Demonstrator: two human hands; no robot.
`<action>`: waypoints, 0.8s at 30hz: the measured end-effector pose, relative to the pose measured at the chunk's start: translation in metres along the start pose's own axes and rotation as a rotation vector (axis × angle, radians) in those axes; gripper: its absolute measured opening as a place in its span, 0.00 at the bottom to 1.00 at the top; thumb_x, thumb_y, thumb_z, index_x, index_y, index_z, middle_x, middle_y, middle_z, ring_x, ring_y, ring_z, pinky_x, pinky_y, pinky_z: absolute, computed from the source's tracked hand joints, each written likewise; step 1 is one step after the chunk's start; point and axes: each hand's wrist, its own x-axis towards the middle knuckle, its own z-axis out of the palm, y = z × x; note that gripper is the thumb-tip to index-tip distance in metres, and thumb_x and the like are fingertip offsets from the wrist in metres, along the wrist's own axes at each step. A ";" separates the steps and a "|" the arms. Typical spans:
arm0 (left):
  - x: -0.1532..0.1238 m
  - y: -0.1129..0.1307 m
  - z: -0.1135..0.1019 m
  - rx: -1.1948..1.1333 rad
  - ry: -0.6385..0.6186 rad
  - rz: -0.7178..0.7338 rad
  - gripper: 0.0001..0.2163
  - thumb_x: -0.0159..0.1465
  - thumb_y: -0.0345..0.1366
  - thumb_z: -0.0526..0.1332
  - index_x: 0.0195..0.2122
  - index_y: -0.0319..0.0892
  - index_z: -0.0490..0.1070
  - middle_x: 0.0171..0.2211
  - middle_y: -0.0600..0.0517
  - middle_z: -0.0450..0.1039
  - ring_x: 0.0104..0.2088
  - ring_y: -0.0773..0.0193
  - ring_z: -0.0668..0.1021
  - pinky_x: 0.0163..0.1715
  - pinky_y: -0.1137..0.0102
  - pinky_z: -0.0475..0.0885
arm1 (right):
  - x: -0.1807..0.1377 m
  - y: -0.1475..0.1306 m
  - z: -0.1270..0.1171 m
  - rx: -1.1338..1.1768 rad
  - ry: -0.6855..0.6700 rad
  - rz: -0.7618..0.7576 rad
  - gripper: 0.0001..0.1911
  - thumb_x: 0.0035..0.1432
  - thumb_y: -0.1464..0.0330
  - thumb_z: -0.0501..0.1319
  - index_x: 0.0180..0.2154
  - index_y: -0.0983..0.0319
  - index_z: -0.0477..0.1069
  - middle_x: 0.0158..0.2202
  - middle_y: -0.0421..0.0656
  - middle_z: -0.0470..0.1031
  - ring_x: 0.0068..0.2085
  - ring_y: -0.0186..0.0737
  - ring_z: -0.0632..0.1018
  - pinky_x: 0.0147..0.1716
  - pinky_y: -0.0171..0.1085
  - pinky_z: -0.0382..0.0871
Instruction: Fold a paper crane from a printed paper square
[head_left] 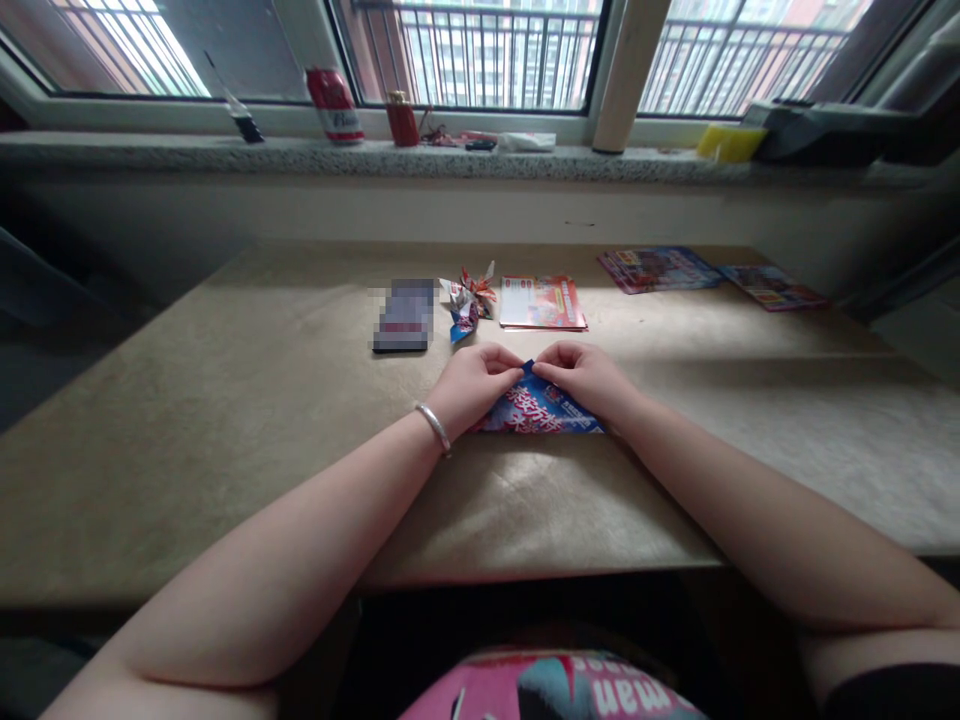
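A blue printed sheet of paper [540, 402], folded into a triangle with red and white lettering, lies on the table in front of me. My left hand [480, 378] pinches it near its top point from the left, and a silver bangle circles that wrist. From the right, my right hand [585, 375] pinches the same point, thumb and fingers closed on the paper. The two thumbs almost meet there. Part of each side of the paper is hidden under my hands. Just beyond them sits a folded paper shape [470, 300] with pointed, colourful petals.
A phone [405, 315] lies left of the folded shape, and a stack of printed leaflets [541, 302] to its right. More leaflets [660, 270] rest at the back right. On the windowsill [277, 155] stand a red can [335, 105] and a yellow object [731, 143].
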 end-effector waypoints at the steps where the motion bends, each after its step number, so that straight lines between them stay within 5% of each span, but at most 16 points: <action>1: 0.000 -0.001 0.000 -0.005 -0.003 0.002 0.03 0.56 0.28 0.65 0.32 0.35 0.75 0.31 0.49 0.78 0.32 0.67 0.79 0.38 0.70 0.74 | 0.000 0.000 0.000 -0.004 0.001 -0.005 0.11 0.48 0.61 0.65 0.29 0.63 0.73 0.27 0.41 0.76 0.28 0.33 0.73 0.28 0.33 0.66; 11: 0.002 -0.008 0.000 0.041 -0.019 0.057 0.04 0.57 0.28 0.64 0.33 0.37 0.74 0.32 0.49 0.79 0.32 0.66 0.79 0.38 0.69 0.75 | 0.001 0.002 -0.002 -0.081 0.007 -0.030 0.12 0.49 0.60 0.64 0.30 0.63 0.74 0.26 0.40 0.75 0.26 0.32 0.70 0.25 0.33 0.63; 20: 0.002 -0.015 -0.006 0.489 -0.053 0.154 0.07 0.60 0.37 0.62 0.38 0.42 0.75 0.33 0.51 0.79 0.31 0.63 0.78 0.31 0.71 0.71 | 0.016 -0.002 -0.006 -0.219 -0.143 0.067 0.06 0.48 0.67 0.65 0.26 0.63 0.74 0.22 0.39 0.73 0.24 0.32 0.70 0.24 0.33 0.61; 24: -0.003 -0.008 -0.008 0.621 -0.059 0.219 0.11 0.60 0.38 0.62 0.43 0.44 0.76 0.36 0.51 0.78 0.33 0.63 0.78 0.35 0.70 0.71 | 0.025 -0.003 -0.004 -0.333 -0.112 0.094 0.04 0.48 0.68 0.65 0.26 0.63 0.76 0.23 0.40 0.76 0.24 0.33 0.72 0.24 0.33 0.62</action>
